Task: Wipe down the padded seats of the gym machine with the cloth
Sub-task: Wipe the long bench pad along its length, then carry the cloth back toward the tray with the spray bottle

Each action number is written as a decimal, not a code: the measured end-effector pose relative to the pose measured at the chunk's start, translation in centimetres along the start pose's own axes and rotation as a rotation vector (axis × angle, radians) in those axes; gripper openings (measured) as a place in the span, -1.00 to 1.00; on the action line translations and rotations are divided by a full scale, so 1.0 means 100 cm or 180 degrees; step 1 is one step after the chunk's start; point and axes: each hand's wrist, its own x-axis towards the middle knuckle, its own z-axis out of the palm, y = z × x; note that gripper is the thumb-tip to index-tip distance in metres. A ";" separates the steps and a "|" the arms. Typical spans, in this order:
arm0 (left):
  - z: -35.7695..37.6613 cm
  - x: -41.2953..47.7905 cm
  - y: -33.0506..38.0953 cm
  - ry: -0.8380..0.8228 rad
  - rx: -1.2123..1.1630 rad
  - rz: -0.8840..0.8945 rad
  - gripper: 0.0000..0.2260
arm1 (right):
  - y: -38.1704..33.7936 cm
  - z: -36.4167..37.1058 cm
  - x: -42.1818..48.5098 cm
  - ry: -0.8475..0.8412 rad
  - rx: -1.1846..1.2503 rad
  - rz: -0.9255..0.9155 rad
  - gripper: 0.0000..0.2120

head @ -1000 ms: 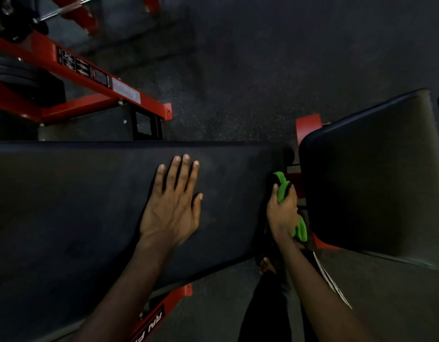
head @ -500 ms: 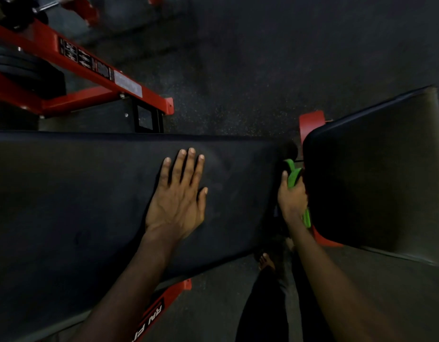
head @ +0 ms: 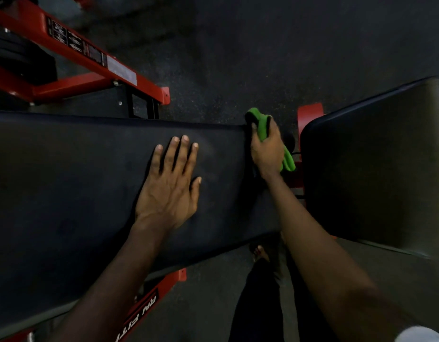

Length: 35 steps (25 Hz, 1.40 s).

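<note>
1. Step in hand: edge work on the long pad. The cloth is at its far right corner, in the gap between this pad and the second pad.
2. Right hand: fingers curled round the bunched green cloth, firm grip. One wad sticks out past the fingertips and a tail hangs out on the side toward the second pad. The wad looks to be touching the corner edge, but it's too dark to confirm contact.
3. Left hand: flat, palm down on top of the long pad, fingers straight and slightly spread, holding nothing. It reads as a brace.
4. Progress: can't tell. The vinyl is dark and shows no wet streaks, so I'd treat the long pad's top and the whole second pad as pending.
5. Next move calls for pulling the cloth onto the top face and sweeping left. Flatten the wad first for more contact. The left hand sits in the sweep path and must lift or shift.
6. Watch the tail: it hangs near the red frame in the gap and could snag.
</note>
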 end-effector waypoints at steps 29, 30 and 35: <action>0.011 0.000 -0.001 0.0410 -0.0011 0.0051 -0.38 | 0.043 -0.029 -0.102 0.0020 -0.0226 -0.0308 -0.46; 0.011 0.000 0.000 0.0408 -0.0026 0.0057 -0.38 | 0.055 -0.036 -0.130 -0.0154 -0.0200 -0.0716 -0.46; 0.001 -0.004 -0.001 0.0208 -0.0336 0.0009 -0.37 | 0.053 -0.087 -0.145 -0.0573 -0.0048 -0.0980 -0.52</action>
